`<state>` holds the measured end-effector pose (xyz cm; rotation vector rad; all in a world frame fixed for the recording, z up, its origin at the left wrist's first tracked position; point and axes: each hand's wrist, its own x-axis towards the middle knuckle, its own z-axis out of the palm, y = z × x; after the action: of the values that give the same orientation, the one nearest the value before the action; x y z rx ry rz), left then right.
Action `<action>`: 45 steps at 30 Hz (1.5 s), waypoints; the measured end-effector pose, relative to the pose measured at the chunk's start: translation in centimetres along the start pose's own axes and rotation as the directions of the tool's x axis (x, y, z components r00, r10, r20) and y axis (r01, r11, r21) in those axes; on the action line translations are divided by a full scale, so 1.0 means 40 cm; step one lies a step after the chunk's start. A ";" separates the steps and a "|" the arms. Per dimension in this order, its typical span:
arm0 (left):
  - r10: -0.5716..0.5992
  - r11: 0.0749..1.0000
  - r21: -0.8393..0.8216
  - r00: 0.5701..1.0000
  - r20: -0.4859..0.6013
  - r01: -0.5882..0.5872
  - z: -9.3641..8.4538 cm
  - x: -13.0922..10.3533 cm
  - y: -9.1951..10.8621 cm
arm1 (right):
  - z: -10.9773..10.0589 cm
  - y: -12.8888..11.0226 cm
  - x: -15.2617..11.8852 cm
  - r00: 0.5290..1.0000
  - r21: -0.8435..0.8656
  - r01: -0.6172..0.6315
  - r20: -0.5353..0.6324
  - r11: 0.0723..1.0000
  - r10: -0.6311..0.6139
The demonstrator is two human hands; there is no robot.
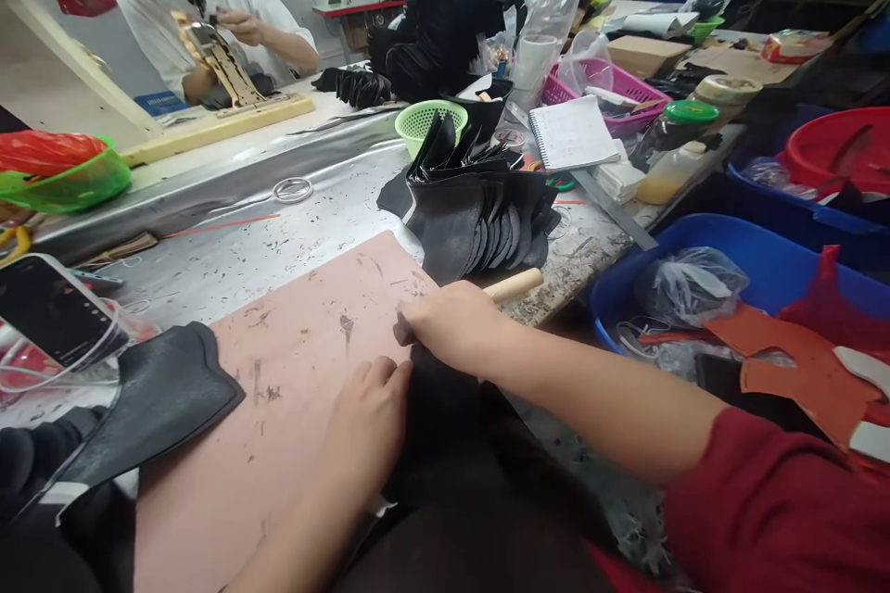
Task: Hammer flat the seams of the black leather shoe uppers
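My right hand (455, 324) is wrapped around a hammer close to its head. The pale wooden handle (515, 285) sticks out to the right, and the dark hammer head (402, 329) shows at the left of my fingers. My left hand (372, 417) is closed with bent fingers on the edge of a black leather piece (441, 426), which hangs toward my lap. Both hands are at the right edge of a pinkish board (278, 389) marked with dark scuffs. Just beyond them stands a stack of black leather pieces (487, 213).
More black leather pieces (153, 398) lie at left beside a phone (56, 310). A green basket (431, 125), notebook (574, 132) and metal ruler (616, 208) are farther back. A blue tub (604, 296) stands at right. Another person (243, 18) works at a sewing machine.
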<state>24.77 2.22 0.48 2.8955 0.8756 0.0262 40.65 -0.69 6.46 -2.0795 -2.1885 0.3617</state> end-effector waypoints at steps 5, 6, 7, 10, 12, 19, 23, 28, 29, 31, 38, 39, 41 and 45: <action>-0.054 0.989 -0.144 0.996 -0.074 0.042 0.010 -0.005 -0.017 | 0.021 0.019 0.004 0.997 -0.044 -0.068 -0.045 0.997 0.066; -0.050 0.987 -0.158 0.994 -0.093 0.035 0.012 -0.008 -0.021 | 0.026 0.022 0.004 0.995 -0.068 -0.097 -0.019 0.993 0.096; -0.038 0.986 -0.164 0.994 -0.104 0.021 0.013 -0.010 -0.024 | 0.030 0.024 0.004 0.994 -0.085 -0.113 -0.003 0.990 0.113; 0.003 0.985 -0.174 0.995 -0.102 -0.021 0.012 -0.014 -0.032 | 0.038 0.020 -0.001 0.996 -0.081 -0.087 -0.036 0.993 0.084; 0.005 0.981 -0.190 0.997 -0.083 -0.021 0.009 -0.016 -0.036 | 0.038 0.011 -0.007 0.998 -0.058 -0.060 -0.024 0.997 0.059; 0.012 0.970 -0.243 1.000 -0.026 -0.017 -0.003 -0.036 -0.046 | 0.032 -0.014 -0.023 1.000 -0.044 -0.021 -0.015 0.999 0.020; 0.014 0.970 -0.242 1.000 -0.021 -0.019 -0.005 -0.055 -0.052 | 0.032 -0.024 -0.030 0.999 -0.029 -0.025 0.041 0.999 0.027; -0.002 0.963 -0.269 1.000 0.005 0.003 -0.005 -0.077 -0.057 | 0.042 -0.039 -0.040 0.999 0.001 0.027 -0.039 1.000 -0.027; 0.002 0.962 -0.272 1.000 0.003 -0.001 -0.006 -0.081 -0.057 | 0.045 -0.042 -0.042 0.999 -0.001 0.030 -0.033 1.000 -0.030; 0.016 0.967 -0.255 1.000 0.009 -0.013 -0.008 -0.089 -0.059 | 0.048 -0.048 -0.044 1.000 -0.016 0.020 0.000 1.000 -0.020; -0.004 0.966 -0.257 0.999 0.051 0.017 -0.012 -0.117 -0.070 | 0.044 -0.077 -0.049 0.991 0.006 0.004 0.131 1.000 -0.005; 0.011 0.965 -0.261 0.998 0.055 0.004 -0.012 -0.122 -0.072 | 0.046 -0.080 -0.050 0.990 0.002 0.006 0.140 1.000 -0.007; 0.030 0.962 -0.272 0.997 0.065 -0.011 -0.010 -0.130 -0.076 | 0.049 -0.087 -0.053 0.994 0.010 0.017 0.104 1.000 -0.017; -0.005 0.956 -0.293 0.998 0.060 0.022 -0.012 -0.148 -0.081 | 0.043 -0.107 -0.057 0.991 0.019 0.005 0.135 1.000 -0.008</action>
<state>18.05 1.67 0.69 2.6003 0.8045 0.0646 36.24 -3.31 6.02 -2.0952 -2.2552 0.5356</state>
